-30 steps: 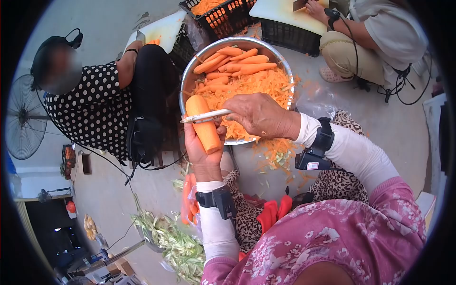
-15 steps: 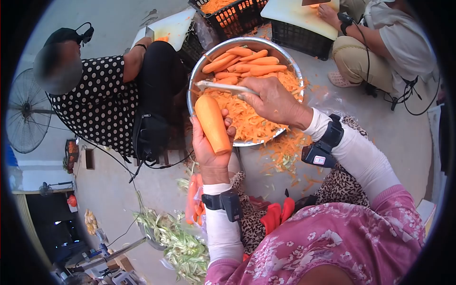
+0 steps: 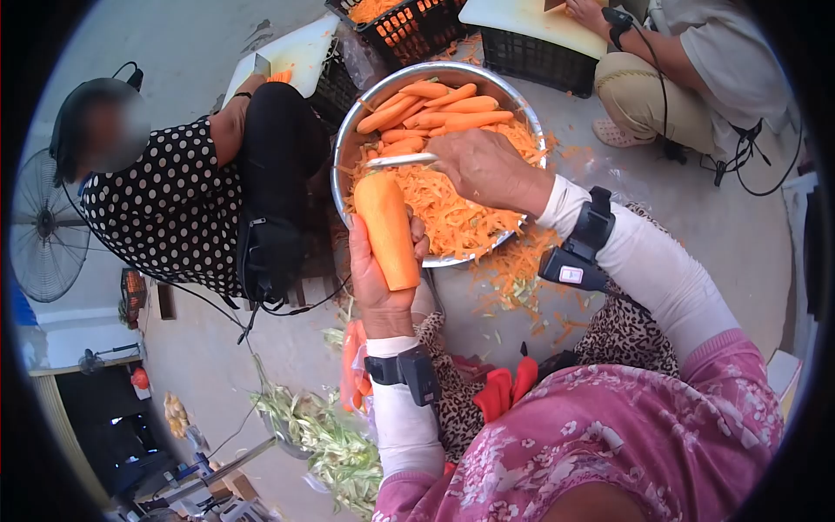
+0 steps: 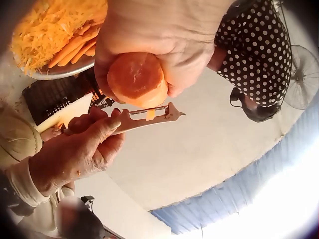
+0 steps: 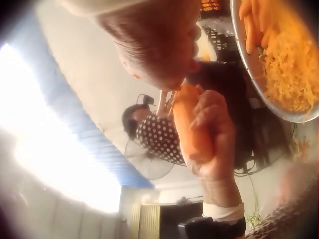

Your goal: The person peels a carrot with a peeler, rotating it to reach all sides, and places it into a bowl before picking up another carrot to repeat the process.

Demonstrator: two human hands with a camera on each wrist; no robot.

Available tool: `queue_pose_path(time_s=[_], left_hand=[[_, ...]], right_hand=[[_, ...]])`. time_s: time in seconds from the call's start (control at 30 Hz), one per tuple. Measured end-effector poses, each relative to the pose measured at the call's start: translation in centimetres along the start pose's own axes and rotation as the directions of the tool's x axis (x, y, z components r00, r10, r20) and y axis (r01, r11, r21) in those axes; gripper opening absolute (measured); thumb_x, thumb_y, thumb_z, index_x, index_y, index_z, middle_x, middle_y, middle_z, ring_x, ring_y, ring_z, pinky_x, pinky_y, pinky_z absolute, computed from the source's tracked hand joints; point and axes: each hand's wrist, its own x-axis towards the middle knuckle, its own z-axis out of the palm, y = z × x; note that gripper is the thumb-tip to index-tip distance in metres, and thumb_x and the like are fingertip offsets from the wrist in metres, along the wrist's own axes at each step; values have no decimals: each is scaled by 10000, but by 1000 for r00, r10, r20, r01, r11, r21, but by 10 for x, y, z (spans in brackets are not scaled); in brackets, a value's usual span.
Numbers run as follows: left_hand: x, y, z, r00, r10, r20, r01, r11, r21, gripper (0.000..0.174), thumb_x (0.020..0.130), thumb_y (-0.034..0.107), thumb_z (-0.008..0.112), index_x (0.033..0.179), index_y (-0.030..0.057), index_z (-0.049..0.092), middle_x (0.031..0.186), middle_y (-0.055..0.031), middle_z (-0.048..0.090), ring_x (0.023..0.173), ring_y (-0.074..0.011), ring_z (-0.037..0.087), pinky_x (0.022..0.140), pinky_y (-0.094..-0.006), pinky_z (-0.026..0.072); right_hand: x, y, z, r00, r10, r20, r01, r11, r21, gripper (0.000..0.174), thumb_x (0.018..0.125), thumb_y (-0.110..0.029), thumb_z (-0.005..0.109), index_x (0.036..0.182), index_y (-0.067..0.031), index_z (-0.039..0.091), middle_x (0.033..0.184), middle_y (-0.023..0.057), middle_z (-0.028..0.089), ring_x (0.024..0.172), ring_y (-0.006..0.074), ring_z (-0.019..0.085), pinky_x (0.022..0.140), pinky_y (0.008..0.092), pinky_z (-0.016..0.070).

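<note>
A thick carrot (image 3: 385,230), its skin pared smooth, lies along the palm of my left hand (image 3: 376,283), whose fingers curl round its side. My right hand (image 3: 491,170) grips the handle of a pale peeler (image 3: 402,160). In the head view the peeler lies across the carrot's far end. Seen from the left wrist, the peeler (image 4: 149,118) has its blade right at the carrot (image 4: 137,79), with a bit of orange peel in its slot. Beneath both hands is a big metal basin (image 3: 341,148) with whole peeled carrots (image 3: 435,109) and a heap of carrot peelings (image 3: 452,209).
Two people sit across from me at cutting boards (image 3: 291,56) on black crates. A crate (image 3: 422,35) of cut carrot stands behind the basin. Peelings (image 3: 522,278) litter the floor by my knees; a bag of carrots (image 3: 355,365) and corn husks (image 3: 322,444) lie left.
The peeler has gone from partway down the carrot to its far end. The carrot stays in the left hand, now held more upright in the head view.
</note>
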Motion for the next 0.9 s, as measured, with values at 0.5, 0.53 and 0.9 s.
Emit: queue_pose_path(time_s=[0.5,0.53,0.9], left_hand=[[24,-8,13,932,12,-363,-48,995,-92,479,951,483,413,1124,48,517,897,-146,595,753,-238,569,632,-349,497],[24,-9,14,933,5,-359,-43,994,-98,480,944,485,429,1119,48,518,865,-144,594,736,-237,565,617,-338,486],[25,-15,20,996,-63,-62,59,996,-66,530,937,483,457,1163,4,471,945,-149,484,747,-205,450,591,-275,441]], right_hand=[[-32,-19,-15,994,-77,77,57,971,233,173,851,-157,576,978,-39,572,806,157,583,750,371,589,631,442,463],[-33,-20,-17,993,-60,99,36,971,235,184,857,-163,567,999,-47,570,820,158,578,768,378,587,645,453,467],[-11,47,-16,973,226,57,-221,972,-73,119,850,-123,555,821,-8,566,745,221,603,710,391,591,636,470,459]])
